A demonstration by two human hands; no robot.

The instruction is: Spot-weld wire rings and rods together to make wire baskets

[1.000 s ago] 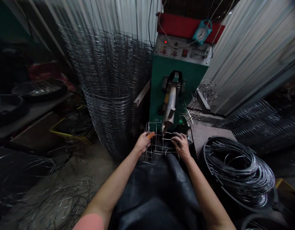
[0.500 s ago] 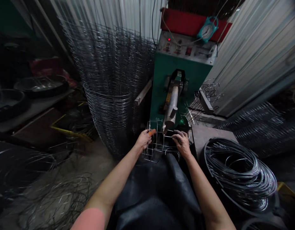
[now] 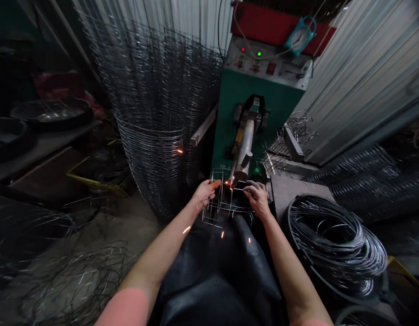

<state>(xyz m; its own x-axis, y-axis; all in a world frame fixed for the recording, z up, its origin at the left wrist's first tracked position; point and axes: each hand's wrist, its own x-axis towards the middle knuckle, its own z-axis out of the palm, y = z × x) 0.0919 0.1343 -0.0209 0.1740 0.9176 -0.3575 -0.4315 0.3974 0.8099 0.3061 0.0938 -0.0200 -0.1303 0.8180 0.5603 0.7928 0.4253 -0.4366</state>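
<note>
My left hand point(image 3: 204, 193) is closed on the left side of a wire frame point(image 3: 231, 207) of thin bent metal rods. Something orange point(image 3: 215, 184), perhaps a finger cover, shows at its fingertips. On the right, my right hand point(image 3: 257, 198) pinches the end of a thin metal wire point(image 3: 239, 189) that runs across to the frame. Both meet at the tip of the metal electrode arm point(image 3: 245, 147) of a green spot welder point(image 3: 226, 113). Orange sparks fly from that contact, some over my left forearm and the dark apron point(image 3: 216, 271).
Tall stacks of round wire baskets point(image 3: 151, 149) stand left of the welder. A coil of wire point(image 3: 334, 240) lies in a round tub at my right, beside a board point(image 3: 301, 188). Loose wires point(image 3: 83, 285) litter the floor on the left. A teal clock point(image 3: 300, 38) hangs on the welder.
Sparks now scatter from the electrode tip, and a green light has come on beside the red one. Both hands keep nearly the same place and hold; the view has shifted slightly.
</note>
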